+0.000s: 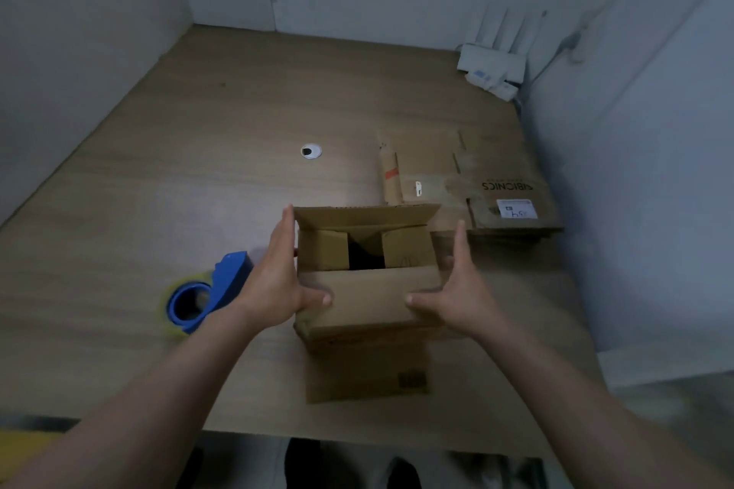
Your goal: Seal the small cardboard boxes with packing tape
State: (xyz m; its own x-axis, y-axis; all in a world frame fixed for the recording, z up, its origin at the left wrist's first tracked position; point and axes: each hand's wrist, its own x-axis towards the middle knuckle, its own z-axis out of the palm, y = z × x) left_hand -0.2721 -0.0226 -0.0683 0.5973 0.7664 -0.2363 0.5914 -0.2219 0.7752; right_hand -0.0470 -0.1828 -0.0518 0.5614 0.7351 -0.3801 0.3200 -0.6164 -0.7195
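Observation:
A small cardboard box [367, 365] stands upright on the wooden table near its front edge. Its two short inner flaps are folded in, with a dark gap between them. The far long flap stands up, and the near long flap is folded partly over. My left hand [280, 278] lies flat along the box's left side, thumb on the near flap. My right hand [456, 286] mirrors it on the right side, thumb also on that flap. A blue tape dispenser [208, 292] with a roll of clear tape lies on the table left of my left hand.
Flattened cardboard boxes [468, 187] lie stacked at the right, behind the box. A white cable grommet [311, 151] sits mid-table. A white router [492, 67] stands in the far right corner. White partition walls enclose the table [159, 171] on the left, back and right.

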